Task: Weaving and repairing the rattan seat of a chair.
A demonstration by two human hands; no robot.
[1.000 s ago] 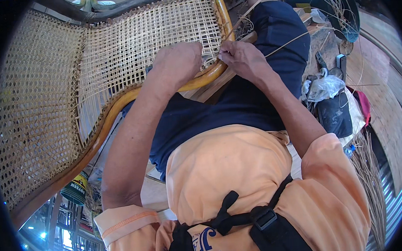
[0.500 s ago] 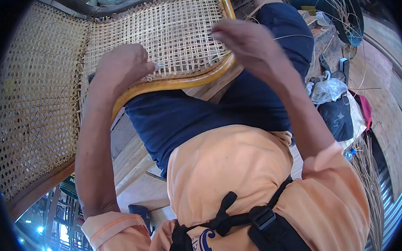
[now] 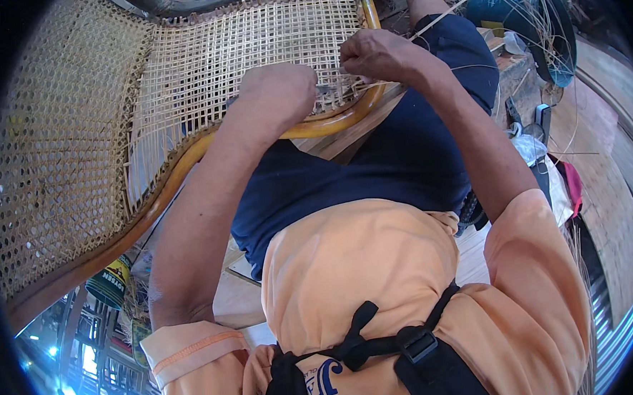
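Woven cane webbing [image 3: 251, 36] fills a chair frame with a glossy curved rattan edge [image 3: 341, 121], lying across my lap. My left hand [image 3: 279, 92] is closed over the near part of the webbing. A thin grey tip of a slim pointed tool [image 3: 323, 89] sticks out of its fist toward the right. Just right of it, my right hand [image 3: 379, 55] is pinched above the corner of the weave. A pale cane strand [image 3: 457, 8] runs from beside this hand to the upper right; the fingertips' hold on it is partly hidden.
A finished cane panel [image 3: 64, 153] rises at the left. A dark green container [image 3: 559, 49] with loose strands lies at the upper right. Plastic bags [image 3: 528, 147] and a red cloth [image 3: 570, 188] are at the right. A labelled can [image 3: 110, 283] stands below the frame at lower left.
My left hand has moved right along the webbing, with the tool's tip ahead of it. My right hand has turned inward and closed, and the two hands are now nearer each other.
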